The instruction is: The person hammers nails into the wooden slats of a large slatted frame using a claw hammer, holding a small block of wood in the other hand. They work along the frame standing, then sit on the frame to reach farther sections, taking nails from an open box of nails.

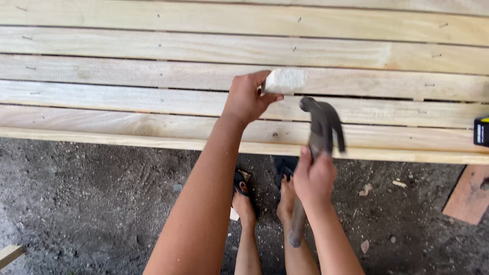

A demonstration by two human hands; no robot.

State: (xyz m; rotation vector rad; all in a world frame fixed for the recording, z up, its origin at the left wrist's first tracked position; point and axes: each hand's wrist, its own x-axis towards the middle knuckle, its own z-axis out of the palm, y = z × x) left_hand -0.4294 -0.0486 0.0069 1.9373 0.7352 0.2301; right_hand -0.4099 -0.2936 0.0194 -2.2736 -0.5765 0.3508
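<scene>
My left hand grips a small pale wooden block, holding it on end against a row of light wooden planks. My right hand is closed around the handle of a dark claw hammer, close to its head. The hammer head hangs just right of and below the block, over the nearest planks, and looks blurred. Its handle end points down toward my legs.
The planks lie side by side with narrow gaps and small nails in them. Below their front edge is dark dirt ground with my feet in sandals. A reddish board lies at the right, and a black and yellow object sits on the planks' right edge.
</scene>
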